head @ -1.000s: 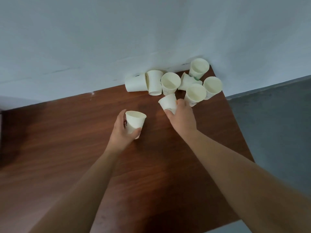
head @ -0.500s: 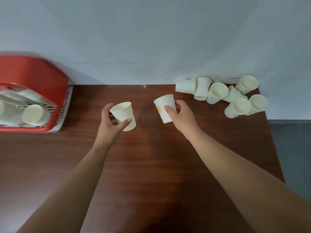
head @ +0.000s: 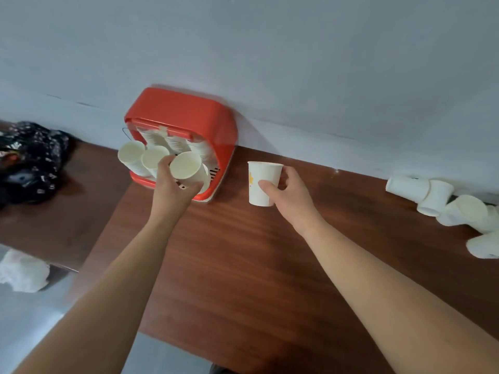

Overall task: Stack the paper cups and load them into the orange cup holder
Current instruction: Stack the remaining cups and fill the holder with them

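Observation:
The orange cup holder (head: 186, 117) stands against the wall on the brown table (head: 243, 265), with stacks of white paper cups (head: 131, 156) jutting from its front. My left hand (head: 172, 187) grips a white cup (head: 186, 166) right at the holder's front, mouth facing me, beside the stacks. My right hand (head: 290, 193) holds another white cup (head: 263, 182) upright above the table, to the right of the holder; it bears a yellow mark. Several loose cups (head: 437, 197) lie in a heap at the far right by the wall.
A dark patterned cloth or bag (head: 32, 163) lies at the left on a lower brown surface. Crumpled white material (head: 24, 273) sits at the lower left. The wall (head: 270, 63) runs along the table's back edge.
The view has swung left, bringing the orange holder to the middle. My left hand has carried its cup up to the holder's front. My right hand still holds its cup, now beside the holder.

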{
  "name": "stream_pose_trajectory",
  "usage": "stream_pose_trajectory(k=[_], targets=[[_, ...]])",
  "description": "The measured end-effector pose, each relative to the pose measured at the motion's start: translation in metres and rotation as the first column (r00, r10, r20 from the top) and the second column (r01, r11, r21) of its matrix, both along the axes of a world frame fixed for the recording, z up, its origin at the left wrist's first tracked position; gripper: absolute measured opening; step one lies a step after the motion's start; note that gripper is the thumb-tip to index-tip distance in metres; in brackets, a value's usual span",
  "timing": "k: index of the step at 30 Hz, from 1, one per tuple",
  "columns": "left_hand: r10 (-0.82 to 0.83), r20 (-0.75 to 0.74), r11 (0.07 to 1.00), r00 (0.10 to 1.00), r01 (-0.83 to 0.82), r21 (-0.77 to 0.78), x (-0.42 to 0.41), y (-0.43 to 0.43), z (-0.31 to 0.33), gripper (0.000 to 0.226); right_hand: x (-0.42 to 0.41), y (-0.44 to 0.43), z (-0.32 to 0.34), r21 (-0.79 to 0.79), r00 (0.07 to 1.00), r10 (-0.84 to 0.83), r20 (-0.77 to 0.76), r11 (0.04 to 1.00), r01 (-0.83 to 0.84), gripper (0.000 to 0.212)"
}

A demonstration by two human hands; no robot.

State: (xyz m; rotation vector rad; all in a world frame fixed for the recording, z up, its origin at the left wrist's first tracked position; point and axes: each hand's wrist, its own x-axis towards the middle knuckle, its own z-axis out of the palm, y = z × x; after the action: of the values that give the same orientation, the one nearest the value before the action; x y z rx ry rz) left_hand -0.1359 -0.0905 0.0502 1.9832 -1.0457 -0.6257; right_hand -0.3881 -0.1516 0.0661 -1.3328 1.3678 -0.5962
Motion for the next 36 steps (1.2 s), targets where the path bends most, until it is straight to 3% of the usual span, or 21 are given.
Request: stream_pose_trajectory(k=[9, 12, 17, 19, 21, 23, 24, 31, 36], targets=[[-0.130, 0.229, 0.991, 0.965, 0.122, 0.046, 0.023, -0.034, -0.036, 0.088, 0.058, -0.006, -0.006, -0.019, 0.997, -0.031, -0.072, 0.999, 0.030, 0.068], [-0.119, 0.260, 0.992, 0.958, 0.107, 0.061, 0.029, -0.039, -0.048, 0.085, 0.067, -0.011, -0.008, -0.014, 0.995, -0.046, -0.087, 0.999, 0.045, 0.069], [-0.234, 0.297, 0.971, 0.926, 0.209, 0.113, 0.038, -0.034, -0.056, 0.091, 0.085, -0.014, -0.013, -0.018, 0.997, -0.018, -0.081, 1.000, 0.017, 0.065], [-0.243, 0.254, 0.969, 0.936, 0.245, 0.026, 0.043, -0.031, -0.051, 0.075, 0.096, -0.015, -0.014, -0.033, 0.997, 0.024, -0.075, 0.999, -0.026, 0.065], [-0.271, 0.048, 0.960, 0.961, 0.274, -0.061, 0.050, -0.030, -0.039, 0.059, 0.109, -0.016, -0.015, -0.060, 0.994, 0.079, -0.075, 0.995, -0.084, 0.067], [-0.307, -0.202, 0.951, 0.930, 0.291, -0.105, 0.057, -0.031, -0.023, 0.053, 0.125, -0.017, -0.018, -0.083, 0.989, 0.133, -0.069, 0.987, -0.139, 0.069], [-0.317, -0.255, 0.948, 0.913, 0.297, -0.113, 0.061, -0.032, -0.017, 0.051, 0.132, -0.017, -0.021, -0.099, 0.987, 0.148, -0.065, 0.983, -0.154, 0.069], [-0.292, -0.331, 0.955, 0.897, 0.253, -0.156, 0.087, -0.027, -0.012, 0.048, 0.168, -0.024, -0.029, -0.118, 0.975, 0.223, -0.011, 0.968, -0.223, 0.066], [-0.286, -0.262, 0.958, 0.922, 0.265, -0.113, 0.094, -0.025, -0.020, 0.048, 0.176, -0.026, -0.042, -0.109, 0.972, 0.232, -0.039, 0.966, -0.235, 0.057]])
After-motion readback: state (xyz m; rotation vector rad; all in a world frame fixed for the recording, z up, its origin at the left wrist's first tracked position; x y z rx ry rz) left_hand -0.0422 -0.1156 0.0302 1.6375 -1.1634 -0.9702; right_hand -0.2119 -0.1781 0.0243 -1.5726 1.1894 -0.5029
